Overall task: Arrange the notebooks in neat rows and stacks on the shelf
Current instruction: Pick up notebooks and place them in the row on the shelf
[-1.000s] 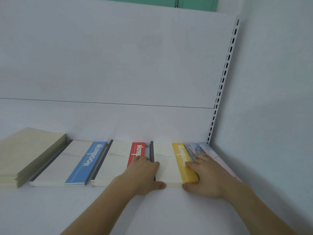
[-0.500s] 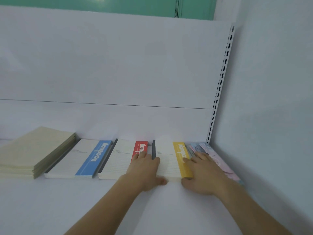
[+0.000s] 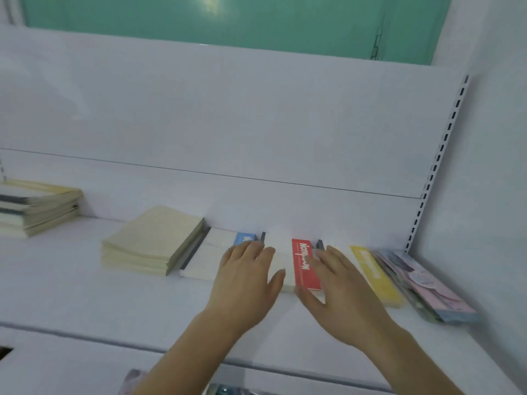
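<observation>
Both hands have shifted left from the yellow-banded notebook (image 3: 376, 276) to the red-banded notebook (image 3: 304, 265): left hand (image 3: 246, 276) and right hand (image 3: 336, 289) flank it, fingers straight and slightly spread. Alongside lie a blue-banded notebook (image 3: 212, 252), a cream stack (image 3: 152, 240), pastel notebooks (image 3: 425, 286) and a far-left pile (image 3: 34, 206) on the white shelf (image 3: 85, 303); a green wall (image 3: 228, 18) rises behind.

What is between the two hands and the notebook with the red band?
Nothing visible. The left hand and the right hand already lie flat at either side of the red-banded notebook, fingers straight; whether they press it is unclear.
</observation>
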Tool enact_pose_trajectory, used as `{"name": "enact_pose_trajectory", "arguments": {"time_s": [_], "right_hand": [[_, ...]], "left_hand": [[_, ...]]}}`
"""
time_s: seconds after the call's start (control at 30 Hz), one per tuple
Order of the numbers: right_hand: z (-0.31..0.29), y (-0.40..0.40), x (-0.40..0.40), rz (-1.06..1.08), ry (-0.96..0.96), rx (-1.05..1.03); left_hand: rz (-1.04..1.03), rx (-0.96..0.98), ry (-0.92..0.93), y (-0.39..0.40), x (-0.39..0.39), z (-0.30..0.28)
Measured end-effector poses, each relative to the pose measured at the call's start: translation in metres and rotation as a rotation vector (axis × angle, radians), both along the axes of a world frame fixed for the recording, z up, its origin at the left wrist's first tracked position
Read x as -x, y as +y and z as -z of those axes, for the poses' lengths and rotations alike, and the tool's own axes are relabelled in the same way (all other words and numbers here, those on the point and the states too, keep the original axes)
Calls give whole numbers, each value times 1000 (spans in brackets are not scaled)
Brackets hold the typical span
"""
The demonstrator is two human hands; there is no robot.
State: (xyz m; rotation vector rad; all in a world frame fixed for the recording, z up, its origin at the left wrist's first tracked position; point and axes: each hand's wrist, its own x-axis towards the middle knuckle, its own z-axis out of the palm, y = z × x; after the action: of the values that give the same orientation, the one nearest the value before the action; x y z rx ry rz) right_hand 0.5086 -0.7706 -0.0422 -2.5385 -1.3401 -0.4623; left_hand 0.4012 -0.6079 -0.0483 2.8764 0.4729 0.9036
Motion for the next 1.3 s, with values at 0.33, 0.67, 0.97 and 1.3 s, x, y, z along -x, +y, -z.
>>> {"name": "enact_pose_trajectory", "arguments": {"time_s": [0.33,0.67,0.97,1.3], "right_hand": [[1,166,178,-130,50,-34],[-4,350,274,-327,36,-14],[-18,510,272,-366,-11,-89],[-10,631,245,-222,-47,10]], "left_hand": [[-278,35,106,143,213,-4],[-525,70,205,287,336,-5],[-562,9,267,431,343,-18],[-352,42,175,547,333,-10]]}}
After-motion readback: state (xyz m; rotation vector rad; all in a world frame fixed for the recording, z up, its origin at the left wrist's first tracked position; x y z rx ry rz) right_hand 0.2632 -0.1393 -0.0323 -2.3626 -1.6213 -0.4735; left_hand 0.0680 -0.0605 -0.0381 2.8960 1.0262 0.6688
